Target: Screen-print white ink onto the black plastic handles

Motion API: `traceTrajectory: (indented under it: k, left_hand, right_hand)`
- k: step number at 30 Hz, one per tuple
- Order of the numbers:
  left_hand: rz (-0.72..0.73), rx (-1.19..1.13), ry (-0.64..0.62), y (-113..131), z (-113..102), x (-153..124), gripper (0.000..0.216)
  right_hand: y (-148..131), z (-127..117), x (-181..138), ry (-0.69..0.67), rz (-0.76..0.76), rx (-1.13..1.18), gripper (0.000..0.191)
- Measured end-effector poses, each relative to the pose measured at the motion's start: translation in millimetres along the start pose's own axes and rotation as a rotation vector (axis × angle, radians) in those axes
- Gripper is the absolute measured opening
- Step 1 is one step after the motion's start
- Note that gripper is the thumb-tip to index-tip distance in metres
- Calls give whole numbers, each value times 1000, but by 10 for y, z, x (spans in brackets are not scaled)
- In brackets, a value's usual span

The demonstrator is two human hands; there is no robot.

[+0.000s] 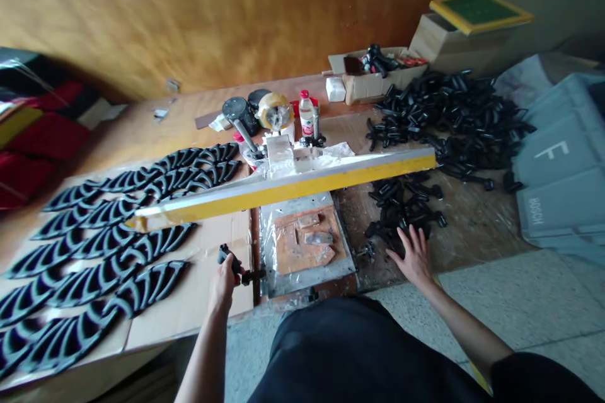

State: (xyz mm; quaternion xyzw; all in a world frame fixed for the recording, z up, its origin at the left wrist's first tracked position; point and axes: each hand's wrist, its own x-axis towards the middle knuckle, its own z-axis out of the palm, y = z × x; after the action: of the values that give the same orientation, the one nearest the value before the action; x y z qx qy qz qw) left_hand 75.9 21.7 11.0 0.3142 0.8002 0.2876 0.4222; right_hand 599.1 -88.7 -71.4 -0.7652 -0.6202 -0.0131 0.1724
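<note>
In the head view, a small dark black part (223,254) with a knobby end sits above the worktop (354,233), left of the metal plate (346,258). An open cardboard box (366,88) at the back holds black and reddish items; the contents of the grey crate (558,170) cannot be made out. The left hand (224,284) is closed around the part. The right hand (416,258) spreads its fingers at the near edge of a pile of black parts (399,201), contact unclear.
</note>
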Motion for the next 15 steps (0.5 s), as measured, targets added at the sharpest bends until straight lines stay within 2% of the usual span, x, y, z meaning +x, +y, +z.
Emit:
traceTrajectory:
  k: [3, 7, 9, 11, 15]
  left_hand:
    - [4, 15, -5, -43, 23, 110, 47]
    - [-6, 57, -14, 4, 60, 209, 46]
    - [-2, 91, -20, 0, 38, 264, 46]
    - [50, 241, -45, -25, -6, 316, 47]
    - [215, 616, -130, -118, -118, 357, 46]
  right_hand:
    - [-162, 255, 199, -18, 115, -35, 52]
    - [-374, 389, 706, -97, 160, 21, 47]
    - [-353, 380, 900, -149, 136, 65, 50]
    - [-262, 333, 997, -184, 91, 111, 55]
    - [-65, 151, 960, -186, 54, 185, 63]
